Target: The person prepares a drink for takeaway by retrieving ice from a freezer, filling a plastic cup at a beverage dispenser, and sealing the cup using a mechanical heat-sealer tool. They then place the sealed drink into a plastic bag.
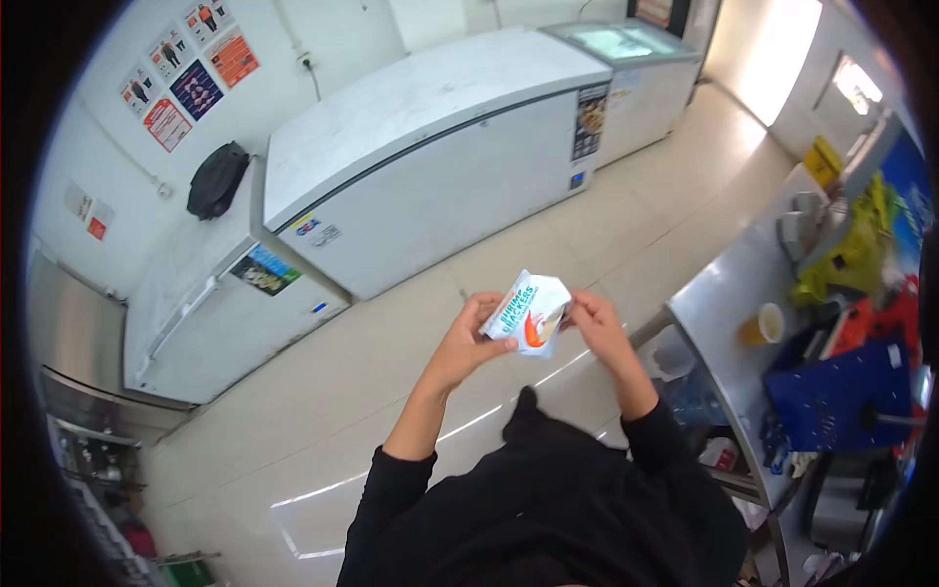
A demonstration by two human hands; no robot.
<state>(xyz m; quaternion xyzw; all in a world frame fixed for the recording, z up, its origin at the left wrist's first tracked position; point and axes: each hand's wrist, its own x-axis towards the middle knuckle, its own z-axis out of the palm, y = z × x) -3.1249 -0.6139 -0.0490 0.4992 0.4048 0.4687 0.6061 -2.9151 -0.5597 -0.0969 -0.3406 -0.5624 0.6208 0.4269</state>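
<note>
A white packet of shrimp crackers (530,315), printed with an orange shrimp, is held in front of my body above the tiled floor. My left hand (477,334) grips its left side, the thumb across the lower front and the fingers behind. At the packet's right edge, the fingers of my right hand (594,323) pinch it. Whether the packet is sealed or torn cannot be made out from here.
A long white chest freezer (440,183) stands ahead, beside a smaller one (220,315) bearing a black bag (218,180). To my right, a metal table (704,293) carries a cup (766,325) and a dark blue box (840,396). Posters (196,89) hang on the wall.
</note>
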